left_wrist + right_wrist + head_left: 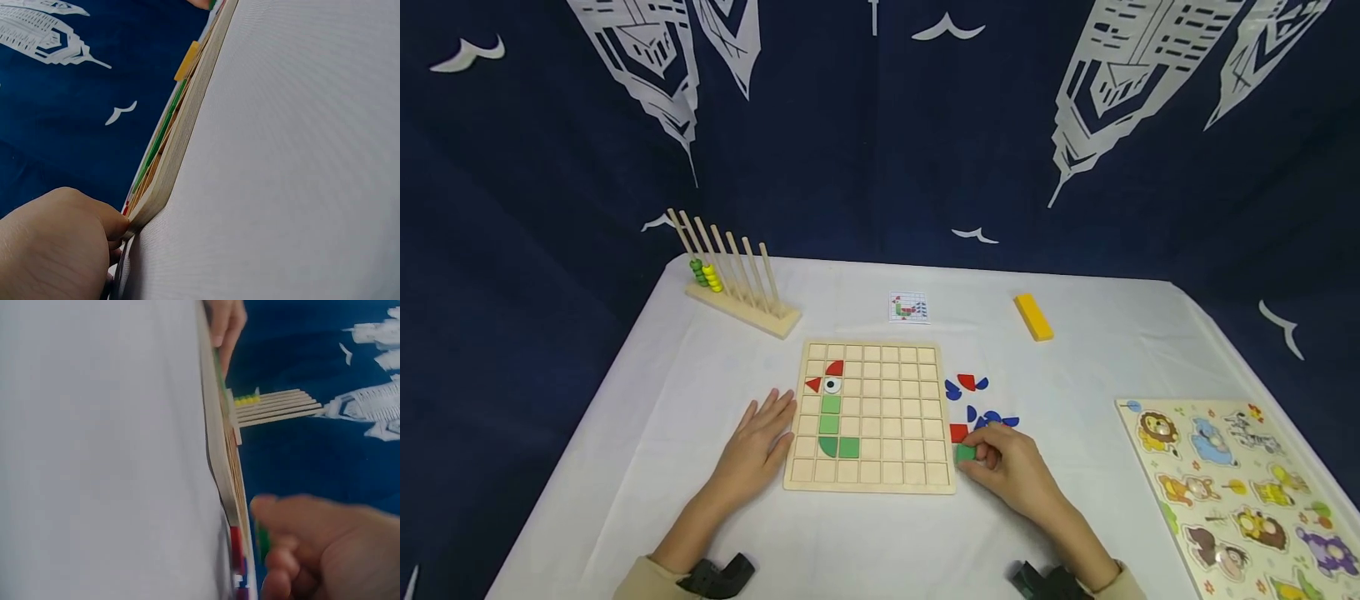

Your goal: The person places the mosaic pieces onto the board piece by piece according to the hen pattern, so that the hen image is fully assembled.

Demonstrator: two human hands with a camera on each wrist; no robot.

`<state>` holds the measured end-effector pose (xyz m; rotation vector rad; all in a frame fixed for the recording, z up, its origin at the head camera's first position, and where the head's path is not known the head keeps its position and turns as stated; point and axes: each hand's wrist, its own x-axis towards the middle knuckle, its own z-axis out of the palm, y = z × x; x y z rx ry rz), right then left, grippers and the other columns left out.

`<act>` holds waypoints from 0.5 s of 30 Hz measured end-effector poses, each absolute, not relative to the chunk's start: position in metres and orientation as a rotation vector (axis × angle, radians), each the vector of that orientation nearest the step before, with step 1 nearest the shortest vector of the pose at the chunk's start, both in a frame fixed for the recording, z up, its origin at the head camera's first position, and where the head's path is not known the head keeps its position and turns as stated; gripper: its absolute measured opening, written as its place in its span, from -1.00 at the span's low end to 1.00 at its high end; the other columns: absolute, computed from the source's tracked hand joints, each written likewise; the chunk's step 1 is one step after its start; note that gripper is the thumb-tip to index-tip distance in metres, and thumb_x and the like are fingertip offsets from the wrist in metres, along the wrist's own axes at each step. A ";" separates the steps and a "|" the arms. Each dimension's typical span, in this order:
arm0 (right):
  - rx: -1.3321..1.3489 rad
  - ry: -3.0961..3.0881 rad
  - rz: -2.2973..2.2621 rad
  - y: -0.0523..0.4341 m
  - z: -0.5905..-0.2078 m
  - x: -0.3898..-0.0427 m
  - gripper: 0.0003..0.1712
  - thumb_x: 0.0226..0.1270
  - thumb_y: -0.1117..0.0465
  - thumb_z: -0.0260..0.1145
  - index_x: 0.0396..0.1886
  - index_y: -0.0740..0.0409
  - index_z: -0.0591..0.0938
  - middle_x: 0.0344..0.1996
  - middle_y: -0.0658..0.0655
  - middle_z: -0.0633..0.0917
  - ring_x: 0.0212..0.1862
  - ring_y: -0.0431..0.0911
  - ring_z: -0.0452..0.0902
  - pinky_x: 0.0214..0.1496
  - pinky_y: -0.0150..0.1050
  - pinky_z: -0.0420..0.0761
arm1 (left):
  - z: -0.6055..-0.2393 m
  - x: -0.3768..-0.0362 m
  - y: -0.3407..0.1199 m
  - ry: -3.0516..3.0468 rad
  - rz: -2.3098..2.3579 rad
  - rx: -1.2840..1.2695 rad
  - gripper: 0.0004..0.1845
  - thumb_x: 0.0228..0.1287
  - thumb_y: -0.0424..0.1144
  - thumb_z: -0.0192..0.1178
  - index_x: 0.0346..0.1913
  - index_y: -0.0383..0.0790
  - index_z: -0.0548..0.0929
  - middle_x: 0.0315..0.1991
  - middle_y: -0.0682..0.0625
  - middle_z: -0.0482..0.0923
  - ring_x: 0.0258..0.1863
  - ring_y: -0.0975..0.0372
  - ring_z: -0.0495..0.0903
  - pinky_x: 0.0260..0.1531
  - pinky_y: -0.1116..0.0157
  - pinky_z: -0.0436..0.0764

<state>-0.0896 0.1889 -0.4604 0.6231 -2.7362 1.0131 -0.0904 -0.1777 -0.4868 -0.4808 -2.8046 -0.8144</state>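
Observation:
My right hand [1011, 467] pinches a green square tile [966, 452] between thumb and fingers, just off the lower right edge of a wooden grid board [895, 475]. In the right wrist view, the green tile's edge shows between thumb and fingers. My left hand [756, 446] rests flat with fingers spread, fingertips at the board's left edge. On the board stand a red quarter-circle [835, 367], a red triangle [813, 384], a round eye tile [832, 385], green squares [831, 404] and a green quarter-circle [828, 447].
Blue pieces [952, 390] and red pieces [958, 432] lie right of the board. Behind it is a pattern card [909, 307]. A peg rack with beads [745, 312] stands back left, a yellow block [1033, 317] back right. An animal puzzle board [1217, 483] lies at the right.

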 end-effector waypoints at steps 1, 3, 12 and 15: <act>0.643 -2.729 1.022 0.186 -0.458 -0.091 -0.74 -0.24 0.22 0.50 -0.47 0.00 0.61 -0.63 -0.16 0.44 -0.59 -0.31 0.33 -0.58 -0.52 0.36 | -0.486 -0.091 -0.178 -2.805 -0.813 -0.481 -0.52 0.20 -0.28 0.06 0.20 -0.31 0.35 0.29 -0.07 0.21 0.33 0.08 0.08 0.29 0.01 -0.04; 0.694 -2.719 1.027 0.178 -0.453 -0.094 -0.74 -0.22 0.19 0.49 -0.46 0.00 0.61 -0.62 -0.16 0.44 -0.58 -0.32 0.33 -0.57 -0.52 0.37 | -0.486 -0.091 -0.178 -2.808 -0.807 -0.479 -0.52 0.20 -0.29 0.06 0.20 -0.31 0.35 0.29 -0.07 0.21 0.33 0.08 0.08 0.29 0.00 -0.04; 0.932 -2.769 0.992 0.117 -0.440 -0.107 -0.77 -0.13 0.04 0.44 -0.45 -0.05 0.59 -0.61 -0.18 0.44 -0.58 -0.36 0.27 -0.58 -0.52 0.31 | -0.488 -0.092 -0.177 -2.809 -0.821 -0.482 -0.52 0.21 -0.28 0.05 0.20 -0.30 0.35 0.29 -0.06 0.20 0.33 0.09 0.07 0.30 0.02 -0.06; 0.959 -2.787 0.949 0.102 -0.442 -0.112 -0.78 -0.13 0.05 0.44 -0.46 -0.04 0.59 -0.62 -0.17 0.46 -0.56 -0.37 0.27 -0.53 -0.52 0.31 | -0.488 -0.092 -0.176 -2.810 -0.817 -0.475 -0.52 0.21 -0.28 0.06 0.20 -0.30 0.35 0.29 -0.06 0.20 0.33 0.10 0.07 0.30 0.02 -0.06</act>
